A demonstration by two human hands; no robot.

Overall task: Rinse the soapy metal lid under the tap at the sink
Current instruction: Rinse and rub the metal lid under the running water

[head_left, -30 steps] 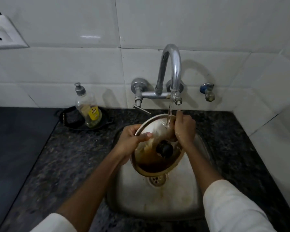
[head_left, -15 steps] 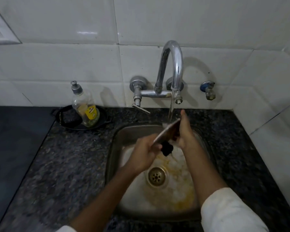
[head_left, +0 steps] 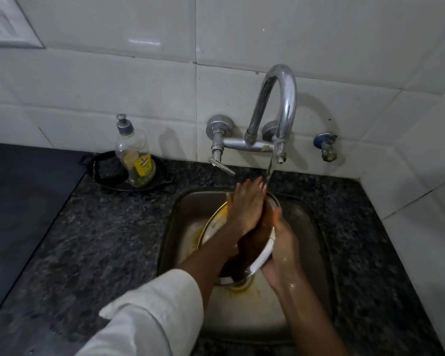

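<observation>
A round metal lid [head_left: 261, 249] is held tilted over the basin of a steel sink [head_left: 316, 242], its far edge close under a thin stream of water [head_left: 269, 165] falling from the curved chrome tap [head_left: 280, 98]. The right hand [head_left: 281, 246] cups the lid's right rim from below and outside, fingers curled around the edge and wet. The left hand [head_left: 246, 204] lies flat and open on the lid's upper face, fingers stretched toward the stream, the fingertips just beside the falling water. A white sleeve [head_left: 149, 314] covers the left forearm up to near the wrist. Yellowish residue shows along the lid's left edge and on the sink floor around the drain [head_left: 238, 283], which is partly hidden under the lid. The sink is set into a dark speckled stone worktop [head_left: 100, 240]. At the back left of the worktop, a clear dish soap bottle [head_left: 134, 155] with a yellow label and grey pump cap stands upright on a black pan [head_left: 106, 173]. A second small valve [head_left: 326, 147] is fixed to the white wall tiles [head_left: 113, 86] right of the tap. A wall socket [head_left: 8, 27] sits at the upper left corner.
</observation>
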